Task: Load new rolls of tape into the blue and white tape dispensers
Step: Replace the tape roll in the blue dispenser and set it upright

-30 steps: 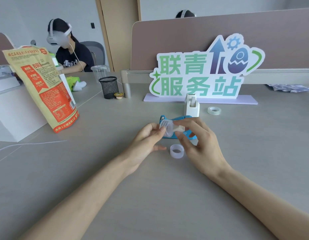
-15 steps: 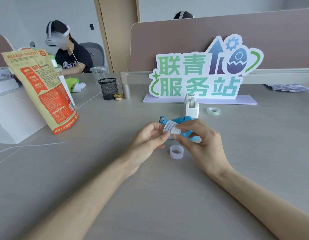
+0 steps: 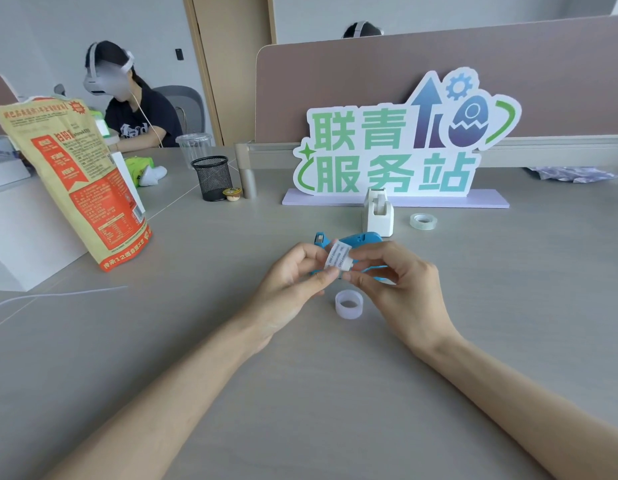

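Both hands pinch tape roll point(image 3: 338, 258) | blue dispenser point(image 3: 364, 239) behind

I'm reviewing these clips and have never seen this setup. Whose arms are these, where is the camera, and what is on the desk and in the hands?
No machine here: a person wears a camera on the head, looking down at both bare hands over a grey desk. The left hand and right hand together pinch a small white labelled tape roll. Behind it lies the blue plastic tape dispenser; farther back stands the white tape dispenser. A clear tape roll lies to its right, and a translucent empty ring lies near the hands.
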